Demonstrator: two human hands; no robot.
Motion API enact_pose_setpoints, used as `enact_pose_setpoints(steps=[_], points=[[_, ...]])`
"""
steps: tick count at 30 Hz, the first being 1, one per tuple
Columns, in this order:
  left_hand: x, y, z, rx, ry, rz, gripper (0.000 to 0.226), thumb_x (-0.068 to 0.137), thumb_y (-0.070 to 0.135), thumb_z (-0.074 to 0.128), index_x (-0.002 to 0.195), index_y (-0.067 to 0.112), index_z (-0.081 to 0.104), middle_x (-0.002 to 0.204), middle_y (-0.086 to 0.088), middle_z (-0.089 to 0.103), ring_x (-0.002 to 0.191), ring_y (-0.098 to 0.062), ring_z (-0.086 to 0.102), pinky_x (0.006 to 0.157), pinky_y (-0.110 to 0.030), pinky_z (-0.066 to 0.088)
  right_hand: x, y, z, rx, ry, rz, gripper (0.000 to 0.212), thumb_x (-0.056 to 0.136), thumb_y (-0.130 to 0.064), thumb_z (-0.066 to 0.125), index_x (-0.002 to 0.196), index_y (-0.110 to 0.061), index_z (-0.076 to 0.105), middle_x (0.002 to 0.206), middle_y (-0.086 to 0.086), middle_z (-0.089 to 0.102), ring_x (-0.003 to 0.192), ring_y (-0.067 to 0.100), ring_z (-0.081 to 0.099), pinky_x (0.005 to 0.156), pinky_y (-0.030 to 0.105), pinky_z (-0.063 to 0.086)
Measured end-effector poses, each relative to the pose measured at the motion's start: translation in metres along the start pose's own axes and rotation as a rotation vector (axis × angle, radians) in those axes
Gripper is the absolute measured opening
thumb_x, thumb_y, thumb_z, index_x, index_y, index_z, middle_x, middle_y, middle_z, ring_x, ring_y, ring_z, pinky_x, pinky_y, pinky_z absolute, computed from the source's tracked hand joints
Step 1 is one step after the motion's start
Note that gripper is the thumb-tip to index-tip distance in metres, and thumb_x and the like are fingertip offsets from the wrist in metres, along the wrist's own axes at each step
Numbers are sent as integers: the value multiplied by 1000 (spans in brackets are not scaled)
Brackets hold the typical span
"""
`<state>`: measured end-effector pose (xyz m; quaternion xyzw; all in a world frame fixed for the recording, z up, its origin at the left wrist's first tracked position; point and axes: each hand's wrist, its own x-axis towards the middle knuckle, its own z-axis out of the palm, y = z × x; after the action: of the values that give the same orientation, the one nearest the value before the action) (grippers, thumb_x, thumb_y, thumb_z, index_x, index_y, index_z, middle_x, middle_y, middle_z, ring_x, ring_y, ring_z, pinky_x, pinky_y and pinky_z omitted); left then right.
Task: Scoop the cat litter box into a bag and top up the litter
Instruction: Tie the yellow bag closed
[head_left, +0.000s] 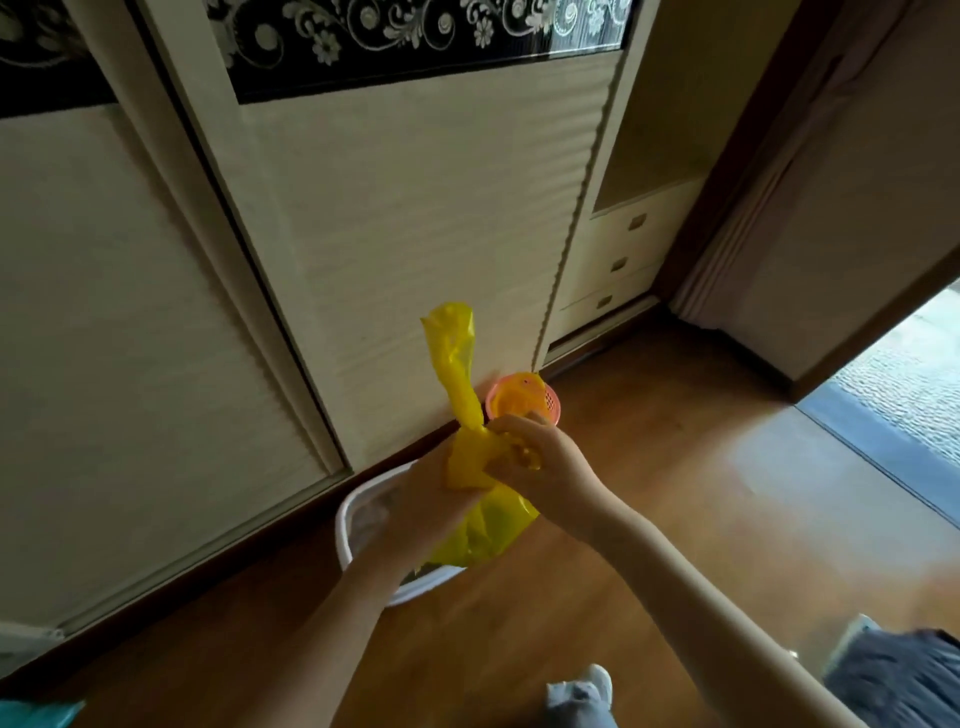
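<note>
To my right the brown wooden floor (649, 467) lies open. Far ahead the cream sliding wardrobe doors (405, 249) block reach, with the white plastic litter tub (345, 525) and small pink plastic basket (551, 400) close against them.

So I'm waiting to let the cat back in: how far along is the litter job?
The scooping looks finished: the yellow bag bulges at the bottom, held over the white litter box. Right now the left hand and right hand are gripping its twisted neck, apparently tying it. Topping up remains; no fresh litter is visible, and the box's contents are mostly hidden.
</note>
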<state>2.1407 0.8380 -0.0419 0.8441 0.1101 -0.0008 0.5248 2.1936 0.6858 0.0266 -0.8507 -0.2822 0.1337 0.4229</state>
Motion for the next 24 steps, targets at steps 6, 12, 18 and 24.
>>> enact_pose_setpoints(steps=[6,12,18,24], points=[[41,3,63,62,-2,-144,22,83,32,60,104,26,63,94,1,69,88,-14,65,79,-42,52,12,72,-47,-109,-126,105,62,83,-39,69,135,-47,36,132,-3,44,114,17,47,89,30,47],[105,61,163,-55,-30,-109,36,84,4,66,112,16,48,90,18,50,89,-3,58,66,-4,36,32,172,-122,-19,-64,167,43,81,-22,73,121,-23,59,108,-8,54,94,12,55,80,25,50],[173,89,225,-140,176,-83,50,71,43,73,117,27,59,115,3,65,107,-15,61,88,-36,51,74,250,-195,250,21,336,40,72,-22,76,108,-13,64,90,0,65,77,14,60,65,30,47],[260,106,232,-68,343,-95,27,78,16,73,102,26,68,100,7,68,92,-13,62,80,-25,50,154,285,-233,369,101,395,15,82,-11,70,88,-24,64,76,-2,66,70,17,62,59,29,50]])
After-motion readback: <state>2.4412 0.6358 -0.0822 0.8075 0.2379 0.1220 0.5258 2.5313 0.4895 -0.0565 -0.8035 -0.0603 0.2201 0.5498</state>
